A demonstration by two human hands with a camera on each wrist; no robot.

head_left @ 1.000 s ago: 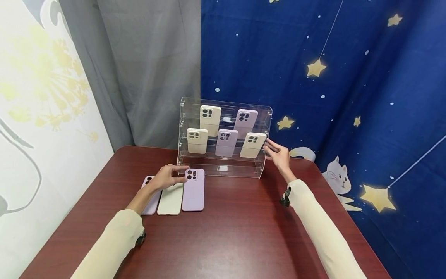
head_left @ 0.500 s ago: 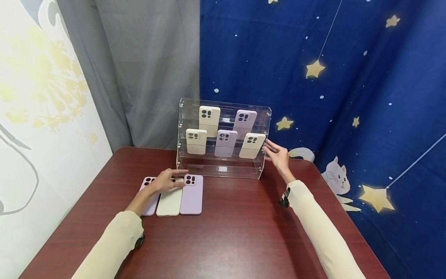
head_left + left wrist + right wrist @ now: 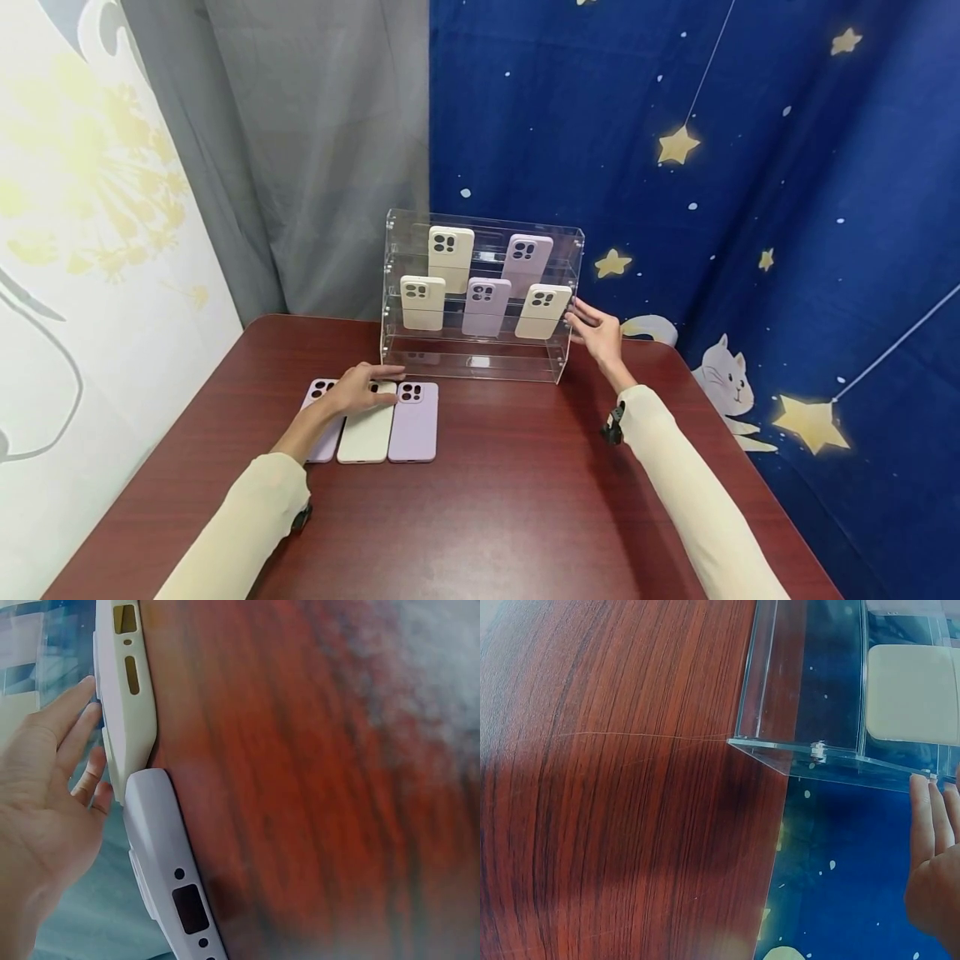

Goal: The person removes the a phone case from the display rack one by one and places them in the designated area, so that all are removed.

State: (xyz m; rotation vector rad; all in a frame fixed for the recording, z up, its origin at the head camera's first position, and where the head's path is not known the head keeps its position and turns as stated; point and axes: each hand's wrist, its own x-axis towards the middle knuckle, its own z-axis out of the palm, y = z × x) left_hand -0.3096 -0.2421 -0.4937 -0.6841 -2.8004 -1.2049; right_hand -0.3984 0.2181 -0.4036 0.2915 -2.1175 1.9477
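Observation:
On the table (image 3: 495, 508), two lilac phone cases (image 3: 415, 429) flank a cream phone case (image 3: 364, 437), lying side by side. My left hand (image 3: 352, 390) is over the upper part of the cream one, thumb and forefinger extended at the camera end of the right-hand lilac case. In the left wrist view its loosely extended fingertips lie right at the cream case's face. My hand and forearm partly hide the leftmost lilac case. My right hand (image 3: 600, 337) has its extended fingers against the right side panel of a clear acrylic display rack (image 3: 450, 367).
Two more cases, one cream (image 3: 452, 258) and one lilac (image 3: 528, 258), stand on the rack's upper tier. Below them are a cream, a lilac and another cream case. A grey curtain (image 3: 330, 167) and a blue star-patterned curtain (image 3: 570, 125) hang behind the table.
The right-hand lilac case has come down toward me, its bottom edge now level with the cream case. My left hand has lowered slightly; the right hand stays at the rack.

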